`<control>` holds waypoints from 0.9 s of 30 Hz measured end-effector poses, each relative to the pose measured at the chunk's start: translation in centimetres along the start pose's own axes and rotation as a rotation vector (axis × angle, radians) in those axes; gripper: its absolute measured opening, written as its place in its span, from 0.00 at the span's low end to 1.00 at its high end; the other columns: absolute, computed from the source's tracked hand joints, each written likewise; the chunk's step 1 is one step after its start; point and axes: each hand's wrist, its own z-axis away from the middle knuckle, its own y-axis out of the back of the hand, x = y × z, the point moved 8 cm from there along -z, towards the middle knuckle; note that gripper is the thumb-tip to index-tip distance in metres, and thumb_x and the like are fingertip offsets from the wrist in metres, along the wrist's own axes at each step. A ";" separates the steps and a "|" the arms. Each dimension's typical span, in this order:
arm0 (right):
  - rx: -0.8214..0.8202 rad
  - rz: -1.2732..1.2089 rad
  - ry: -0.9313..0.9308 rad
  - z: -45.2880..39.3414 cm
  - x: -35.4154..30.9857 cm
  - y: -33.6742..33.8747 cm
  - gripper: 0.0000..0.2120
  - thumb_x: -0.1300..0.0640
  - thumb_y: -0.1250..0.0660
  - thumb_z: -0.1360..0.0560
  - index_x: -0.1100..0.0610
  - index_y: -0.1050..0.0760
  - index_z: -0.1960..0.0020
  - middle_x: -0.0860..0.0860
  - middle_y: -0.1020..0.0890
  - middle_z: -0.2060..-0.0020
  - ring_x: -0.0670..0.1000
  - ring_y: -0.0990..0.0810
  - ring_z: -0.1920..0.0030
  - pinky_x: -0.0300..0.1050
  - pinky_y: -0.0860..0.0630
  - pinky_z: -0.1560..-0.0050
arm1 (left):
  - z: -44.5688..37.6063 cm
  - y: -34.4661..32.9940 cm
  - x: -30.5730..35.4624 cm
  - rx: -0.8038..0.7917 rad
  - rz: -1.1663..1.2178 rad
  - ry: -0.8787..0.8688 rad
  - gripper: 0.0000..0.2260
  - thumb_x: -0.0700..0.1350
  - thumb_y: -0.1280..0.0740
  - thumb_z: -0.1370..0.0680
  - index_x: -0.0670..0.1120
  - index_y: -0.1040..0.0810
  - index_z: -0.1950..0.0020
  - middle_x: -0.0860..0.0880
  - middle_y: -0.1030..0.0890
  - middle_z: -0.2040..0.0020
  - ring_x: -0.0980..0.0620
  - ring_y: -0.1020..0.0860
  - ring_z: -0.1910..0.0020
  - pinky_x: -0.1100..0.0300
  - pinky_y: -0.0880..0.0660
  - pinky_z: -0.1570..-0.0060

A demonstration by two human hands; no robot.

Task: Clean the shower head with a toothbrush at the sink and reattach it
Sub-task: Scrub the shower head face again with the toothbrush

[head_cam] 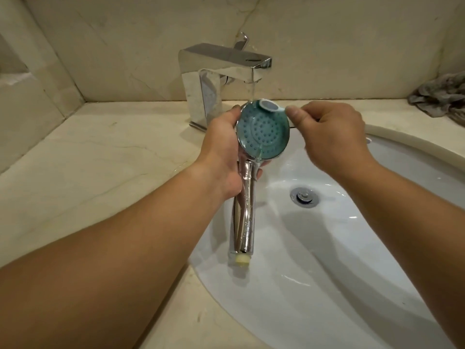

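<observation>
The chrome shower head has a round teal face dotted with nozzles, turned up toward me over the sink's left rim. My left hand grips it where the face meets the chrome handle, which points down toward me. My right hand pinches a pale toothbrush whose head lies on the top edge of the teal face. A thin stream of water falls from the faucet onto that same spot.
The white oval sink with a chrome drain lies below and to the right. Beige marble counter spreads to the left. A crumpled grey cloth sits at the back right. Marble walls close the back and left.
</observation>
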 end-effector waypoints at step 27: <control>-0.083 -0.087 -0.049 -0.9 2.9 0.9 0.20 0.40 0.32 0.23 0.58 0.19 0.60 0.57 0.24 0.71 0.51 0.30 0.72 0.47 0.29 0.64 | 0.4 0.5 0.6 0.041 0.025 -0.036 0.25 0.63 0.45 0.17 0.48 0.16 0.38 0.42 0.12 0.44 0.40 0.16 0.54 0.53 0.27 0.57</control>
